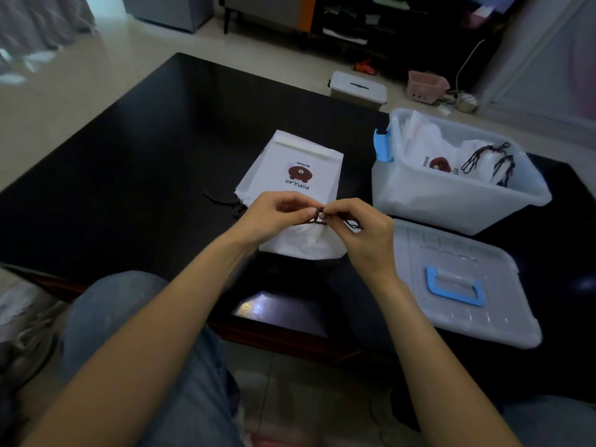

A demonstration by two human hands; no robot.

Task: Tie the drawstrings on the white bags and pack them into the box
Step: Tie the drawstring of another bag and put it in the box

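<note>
A white drawstring bag (298, 175) with a brown bear print and the word POPULAR lies on the black table (135, 175). Its gathered mouth faces me. Just above that mouth, my left hand (274, 216) and my right hand (358, 230) meet fingertip to fingertip, both pinching the dark drawstring (320, 217). Another dark cord (225, 203) trails from the bag's left side. To the right stands a clear plastic box (451, 201) with blue latches, holding white bags (464, 159) with tied dark strings.
The box's clear lid (458, 285) with a blue handle lies flat at the table's near right corner. My knees in jeans are below the table edge. On the floor beyond the table sit a small lidded bin (358, 88) and a pink basket (425, 85).
</note>
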